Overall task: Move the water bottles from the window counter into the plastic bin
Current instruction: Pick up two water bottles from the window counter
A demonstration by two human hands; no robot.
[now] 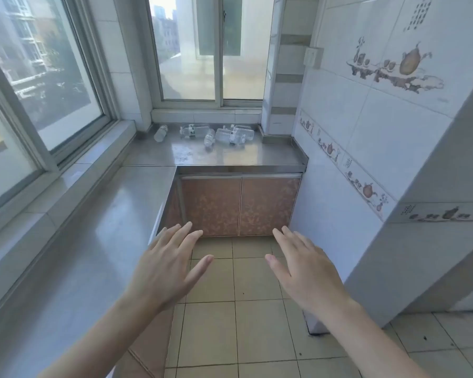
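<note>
A person's left hand (164, 266) and right hand (305, 268) reach forward above the tiled floor (243, 323), palms down, fingers spread straight, holding nothing. Well ahead, clear bottles (224, 135) lie on their sides on the steel surface (230, 155) under the far window (213, 50), one bottle (161, 133) apart at the left. Brown cabinet doors (239, 205) stand below.
</note>
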